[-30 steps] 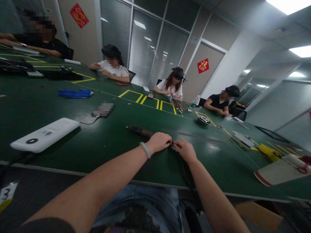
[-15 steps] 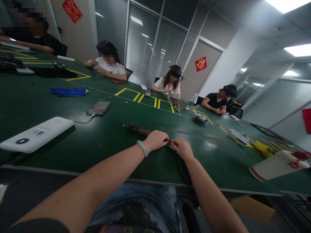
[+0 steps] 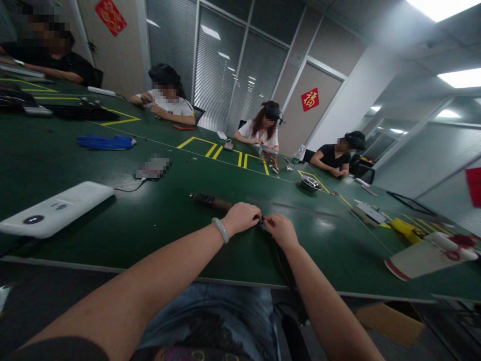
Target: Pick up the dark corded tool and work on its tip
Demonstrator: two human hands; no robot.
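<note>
Both my hands rest on the green table (image 3: pixel 158 220) near its front edge, fingertips meeting. My left hand (image 3: pixel 241 217), with a pale bangle on the wrist, is closed in a pinch. My right hand (image 3: pixel 281 230) is also pinched, and a small thin reddish piece (image 3: pixel 267 219) shows between the two hands; I cannot make out what it is. A dark cable runs from under my right hand down over the table edge. A dark brown tool handle (image 3: pixel 211 201) lies just beyond my left hand.
A white flat device (image 3: pixel 52 209) with a cable lies at the left. Blue gloves (image 3: pixel 105 142) lie farther back. A metal bowl (image 3: pixel 310 183), a yellow object (image 3: pixel 407 231) and white paper with red scissors (image 3: pixel 428 254) lie to the right. Several people sit working along the far side.
The view has shifted slightly down and left since a second ago. My hands stay pinched together at the same spot on the table.
</note>
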